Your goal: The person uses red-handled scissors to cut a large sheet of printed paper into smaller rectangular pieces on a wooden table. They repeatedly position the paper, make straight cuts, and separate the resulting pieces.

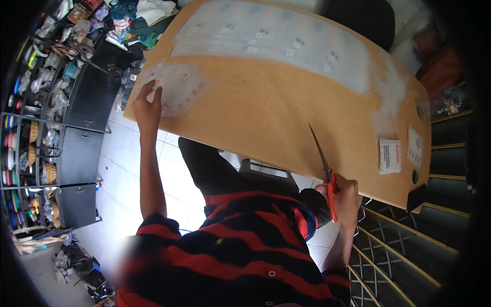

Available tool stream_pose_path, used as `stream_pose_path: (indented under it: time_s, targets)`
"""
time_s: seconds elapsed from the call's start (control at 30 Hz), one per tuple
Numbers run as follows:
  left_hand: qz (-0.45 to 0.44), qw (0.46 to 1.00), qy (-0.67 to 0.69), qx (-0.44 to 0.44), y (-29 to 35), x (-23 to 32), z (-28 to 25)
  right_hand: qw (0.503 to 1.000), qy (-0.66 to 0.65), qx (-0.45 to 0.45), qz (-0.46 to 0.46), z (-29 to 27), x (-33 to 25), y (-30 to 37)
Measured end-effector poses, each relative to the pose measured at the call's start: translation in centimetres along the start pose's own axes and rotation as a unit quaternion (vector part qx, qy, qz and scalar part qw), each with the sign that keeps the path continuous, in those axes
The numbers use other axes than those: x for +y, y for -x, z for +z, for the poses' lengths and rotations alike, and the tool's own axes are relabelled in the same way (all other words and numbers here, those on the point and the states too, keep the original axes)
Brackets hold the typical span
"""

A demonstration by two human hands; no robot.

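Note:
My right hand [347, 194] is closed around the orange-red handles of a pair of scissors [326, 169] at the table's near edge. The long dark blades look closed together and point away from me over the wood. At the table's left end, my left hand [147, 106] rests at the edge of some thin, translucent plastic sheets [181, 89] with small printed marks. Its thumb and forefinger are apart, and nothing shows between them; the other fingers are partly hidden.
Long rows of similar printed plastic [266, 38] cover the far side of the wooden table [245, 102]. Near the right end lie a white printed packet [389, 156] and another one [415, 147]. A dark chair [365, 20] stands beyond. Shelves with cabinets [82, 153] line the left.

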State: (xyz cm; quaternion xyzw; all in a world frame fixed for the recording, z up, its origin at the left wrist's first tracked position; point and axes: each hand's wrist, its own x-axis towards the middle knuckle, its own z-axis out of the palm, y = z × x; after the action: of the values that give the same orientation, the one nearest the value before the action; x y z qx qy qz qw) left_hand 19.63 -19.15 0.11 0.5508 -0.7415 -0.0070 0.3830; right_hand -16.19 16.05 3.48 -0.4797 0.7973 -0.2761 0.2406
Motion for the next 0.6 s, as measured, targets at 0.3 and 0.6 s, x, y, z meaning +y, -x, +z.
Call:
stream_pose_path:
  time_s: [0.3,0.6]
  targets:
    - [0.159,0.746,0.646,-0.018,-2.5,16.4,-11.8,0.985,0.125,0.089,0.076,0.0,0.1,-2.7]
    - [0.179,0.648,0.731,-0.114,-3.9,18.1,-12.9,0.977,0.156,0.107,0.096,0.8,1.2,-3.0]
